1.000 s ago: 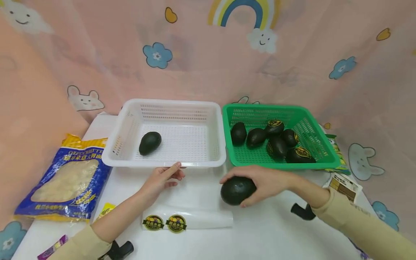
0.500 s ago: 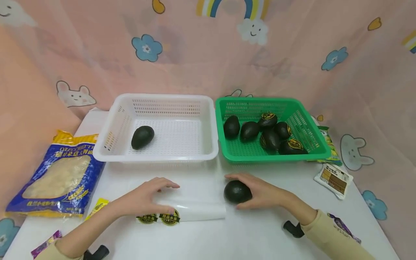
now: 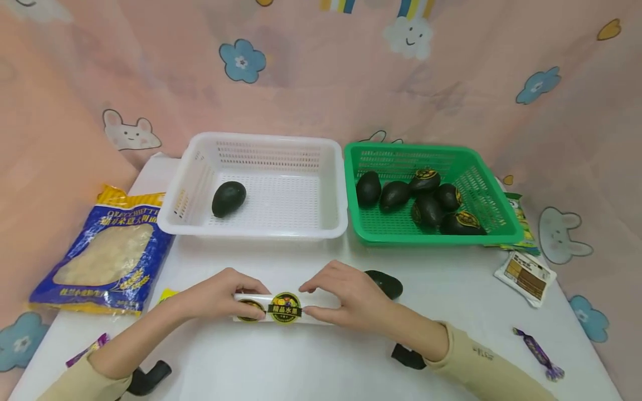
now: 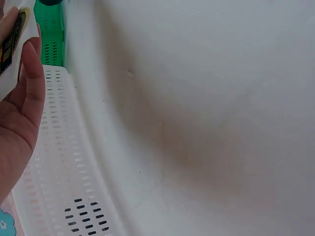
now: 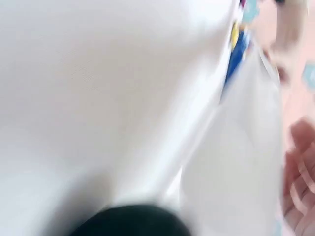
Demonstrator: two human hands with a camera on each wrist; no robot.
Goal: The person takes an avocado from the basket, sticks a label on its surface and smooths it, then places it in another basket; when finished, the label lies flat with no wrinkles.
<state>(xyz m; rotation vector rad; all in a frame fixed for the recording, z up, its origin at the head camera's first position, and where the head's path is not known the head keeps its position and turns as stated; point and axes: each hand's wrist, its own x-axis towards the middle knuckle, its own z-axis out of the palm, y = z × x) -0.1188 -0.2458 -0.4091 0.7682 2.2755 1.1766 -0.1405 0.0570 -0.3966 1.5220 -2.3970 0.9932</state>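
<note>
In the head view my left hand (image 3: 223, 298) grips the left end of a white sticker sheet (image 3: 321, 316), thumb in front and fingers behind. Round black-and-gold fruit stickers (image 3: 285, 308) line the sheet. The left wrist view shows the same thumb over a sticker (image 4: 14, 42). My right hand (image 3: 353, 295) reaches to the sheet, its thumb and forefinger apart beside the right edge of the middle sticker. A dark avocado (image 3: 385, 284) lies on the table just behind the right hand, which partly hides it. Its dark top (image 5: 133, 223) also shows low in the right wrist view.
Behind the hands stand a white basket (image 3: 253, 233) with one avocado (image 3: 228, 199) and a green basket (image 3: 436, 239) with several, some stickered. A blue pasta bag (image 3: 102, 262) lies left. Small packets and a purple candy (image 3: 539, 353) lie right.
The right hand has set the avocado on the table, let go and moved left to the stickers. The left hand has come from the white basket's rim and taken the sticker sheet, lifting it.
</note>
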